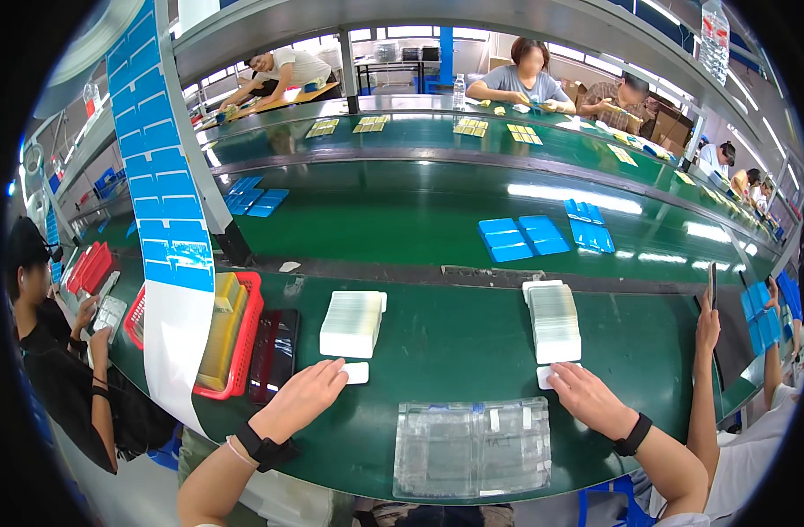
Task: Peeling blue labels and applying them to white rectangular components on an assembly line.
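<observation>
My left hand (307, 395) has its fingers together on the near end of a small white card (356, 373), which lies on the green table just before a fanned stack of white cards (351, 327). On the other side, my right hand (586, 400) pinches a second white card (543, 378) in front of another fanned stack (555, 323). The undersides of both hands, thumbs included, are mostly hidden. Between my forearms, at the table's near edge, lies a clear plastic jig (472, 465) with taped seams and two halves.
Left of my left hand stand a red basket (252, 307) with yellow plastic pieces and a dark glossy panel (274, 351). A strip of blue labels (160, 149) hangs beside them. Blue folded sheets (525, 237) lie on the green conveyor (375, 211). Co-workers sit at both sides and across.
</observation>
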Tool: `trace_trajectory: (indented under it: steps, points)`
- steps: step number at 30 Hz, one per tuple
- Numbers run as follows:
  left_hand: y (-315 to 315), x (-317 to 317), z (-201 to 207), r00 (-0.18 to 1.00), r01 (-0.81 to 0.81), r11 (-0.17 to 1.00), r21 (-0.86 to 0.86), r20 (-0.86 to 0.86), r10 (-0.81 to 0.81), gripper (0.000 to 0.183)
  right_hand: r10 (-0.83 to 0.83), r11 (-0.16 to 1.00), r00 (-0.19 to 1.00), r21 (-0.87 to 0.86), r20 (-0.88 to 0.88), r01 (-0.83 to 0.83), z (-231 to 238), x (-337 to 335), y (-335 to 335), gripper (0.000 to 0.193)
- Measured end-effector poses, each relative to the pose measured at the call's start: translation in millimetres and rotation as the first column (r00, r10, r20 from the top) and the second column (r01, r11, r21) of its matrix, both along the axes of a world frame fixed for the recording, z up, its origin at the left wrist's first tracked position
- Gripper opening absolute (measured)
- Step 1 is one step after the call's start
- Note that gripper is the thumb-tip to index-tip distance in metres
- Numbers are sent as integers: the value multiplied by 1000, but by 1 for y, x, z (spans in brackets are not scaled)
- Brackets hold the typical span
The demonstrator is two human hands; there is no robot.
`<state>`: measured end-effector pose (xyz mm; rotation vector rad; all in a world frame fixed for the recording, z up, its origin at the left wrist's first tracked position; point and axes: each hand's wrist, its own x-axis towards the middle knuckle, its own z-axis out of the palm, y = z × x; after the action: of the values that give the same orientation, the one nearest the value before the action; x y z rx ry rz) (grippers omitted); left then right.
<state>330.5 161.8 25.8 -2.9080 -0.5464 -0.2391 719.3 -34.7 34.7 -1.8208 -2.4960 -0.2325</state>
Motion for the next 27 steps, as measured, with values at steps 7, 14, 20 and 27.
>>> trace_trajectory:
  steps: [7,14,20,27]
  points:
    - [-6,2,11,999,-22,999,23,44,21,20,-52,999,998,-5,-24,52,5,-7,-6,27]
    - [-8,6,13,993,-25,994,-108,110,37,29,-66,995,991,63,-120,74,2,1,-9,29]
    - [-75,-22,57,985,-114,973,-200,106,138,29,-202,979,895,-97,-398,178,41,-35,-59,38]
    - [-144,-49,30,942,-228,905,-360,152,298,30,-397,906,766,-84,-505,415,35,-92,-139,30]
